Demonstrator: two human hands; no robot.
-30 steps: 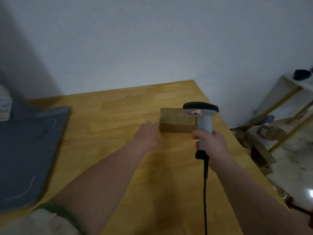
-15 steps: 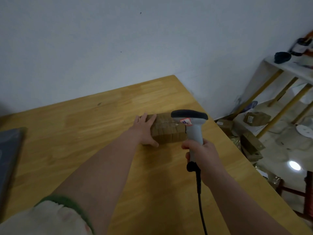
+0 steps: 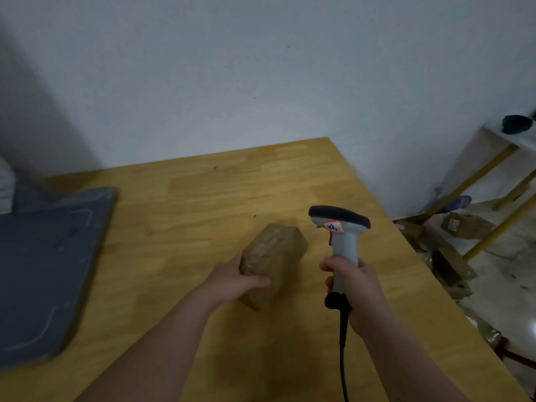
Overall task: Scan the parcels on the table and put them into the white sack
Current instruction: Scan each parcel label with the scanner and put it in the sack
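One grey mat (image 3: 49, 265) lies along the left edge of the wooden table (image 3: 203, 192). Right of the middle of the surface, the left hand (image 3: 232, 281) grips the near end of a brown parcel (image 3: 274, 253), thumb curled over its top. The parcel is tilted, and its far end points toward the far right corner. Just to its right, the right hand (image 3: 352, 288) wraps around the handle of a grey scanner (image 3: 342, 236). A black cable (image 3: 343, 358) runs from the handle to the near edge. Past the right edge, brown packages (image 3: 464, 226) lie on the floor.
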